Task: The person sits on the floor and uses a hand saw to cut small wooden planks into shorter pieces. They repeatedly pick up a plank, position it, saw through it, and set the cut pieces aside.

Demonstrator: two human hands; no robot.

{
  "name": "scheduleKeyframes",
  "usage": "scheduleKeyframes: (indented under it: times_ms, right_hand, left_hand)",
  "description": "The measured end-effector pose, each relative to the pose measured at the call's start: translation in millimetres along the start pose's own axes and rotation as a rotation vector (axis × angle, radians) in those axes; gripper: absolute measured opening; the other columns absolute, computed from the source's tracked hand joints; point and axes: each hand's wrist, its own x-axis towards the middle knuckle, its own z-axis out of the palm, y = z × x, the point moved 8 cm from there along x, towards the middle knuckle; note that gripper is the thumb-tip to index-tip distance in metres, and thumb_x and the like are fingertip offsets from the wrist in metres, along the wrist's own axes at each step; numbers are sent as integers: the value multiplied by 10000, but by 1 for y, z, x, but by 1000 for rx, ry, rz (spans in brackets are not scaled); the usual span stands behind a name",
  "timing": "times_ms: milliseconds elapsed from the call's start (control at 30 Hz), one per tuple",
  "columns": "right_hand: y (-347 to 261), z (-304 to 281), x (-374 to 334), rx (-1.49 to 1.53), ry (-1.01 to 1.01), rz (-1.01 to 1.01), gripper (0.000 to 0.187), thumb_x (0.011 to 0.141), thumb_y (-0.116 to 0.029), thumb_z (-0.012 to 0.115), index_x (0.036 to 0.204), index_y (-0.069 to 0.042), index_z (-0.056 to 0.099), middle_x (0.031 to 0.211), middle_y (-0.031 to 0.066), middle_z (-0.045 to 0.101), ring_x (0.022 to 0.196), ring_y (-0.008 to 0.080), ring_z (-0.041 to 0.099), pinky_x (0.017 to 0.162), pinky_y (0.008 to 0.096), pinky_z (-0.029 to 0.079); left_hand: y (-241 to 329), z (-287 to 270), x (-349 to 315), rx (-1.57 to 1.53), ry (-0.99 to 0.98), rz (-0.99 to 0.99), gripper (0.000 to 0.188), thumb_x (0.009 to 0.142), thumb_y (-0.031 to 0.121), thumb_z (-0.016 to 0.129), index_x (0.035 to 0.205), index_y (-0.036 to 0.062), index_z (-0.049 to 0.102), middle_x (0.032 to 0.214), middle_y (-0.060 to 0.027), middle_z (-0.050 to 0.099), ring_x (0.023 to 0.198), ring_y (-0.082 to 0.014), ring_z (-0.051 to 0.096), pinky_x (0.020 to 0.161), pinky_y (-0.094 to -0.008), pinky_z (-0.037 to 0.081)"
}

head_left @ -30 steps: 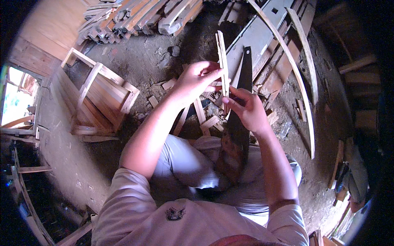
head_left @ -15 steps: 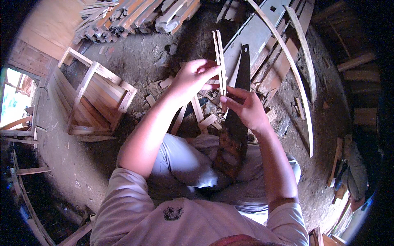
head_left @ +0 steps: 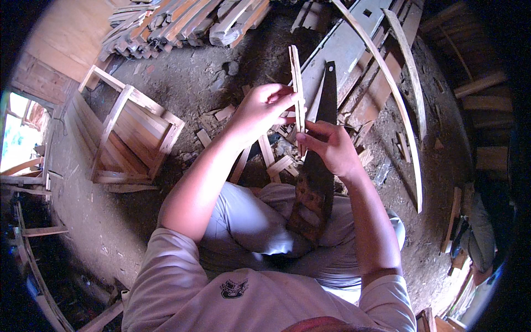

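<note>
The left hand [head_left: 265,106] and right hand [head_left: 332,148] pinch wooden strips [head_left: 296,71], probably light, stiff, easily split; best held mid-length.

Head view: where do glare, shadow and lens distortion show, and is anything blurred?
Head view: glare washes out much of the window; head view: the left forearm is brightly lit, the saw handle dim; head view: the long strip curves, whether from lens or wood I cannot tell; head view: the held wooden strip shows no obvious blur.
</note>
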Motion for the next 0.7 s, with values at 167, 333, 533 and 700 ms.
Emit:
scheduleKeyframes:
  times_ms: [167, 333, 533, 700]
  right_hand:
    - [10, 0, 1, 8, -23, 21, 387, 939, -377, 735, 1031, -3, 765, 791, 122, 675, 737, 161, 625, 711, 356, 481]
    - [-7, 2, -4, -246, 86, 2, 333, 917, -355, 750, 985, -30, 767, 783, 188, 650, 713, 273, 657, 678, 405, 489]
    - [-28, 6, -12, -456, 112, -44, 369, 856, -346, 802, 1122, -97, 740, 847, 228, 640, 775, 409, 670, 733, 485, 539]
    - [-29, -10, -19, -612, 232, -99, 591, 852, -378, 803, 1253, 18, 626, 1023, 236, 649, 949, 411, 674, 834, 480, 550]
  left_hand:
    - [6, 8, -4, 115, -18, -43, 288, 1045, 251, 619, 1202, 13, 661, 1163, -97, 717, 1040, -177, 716, 874, -344, 608]
    - [-6, 7, -3, 92, -5, 3, 289, 1052, 207, 589, 1222, -16, 657, 1172, -112, 722, 1070, -183, 711, 904, -344, 595]
    - [-16, 2, -1, 238, 79, -24, 271, 1051, 158, 557, 1220, -35, 641, 1175, -136, 721, 1085, -216, 710, 927, -373, 592]
    - [-29, -30, 14, 318, 152, -46, 273, 1043, 150, 566, 1265, 6, 632, 1155, -122, 722, 1031, -221, 707, 931, -380, 573]
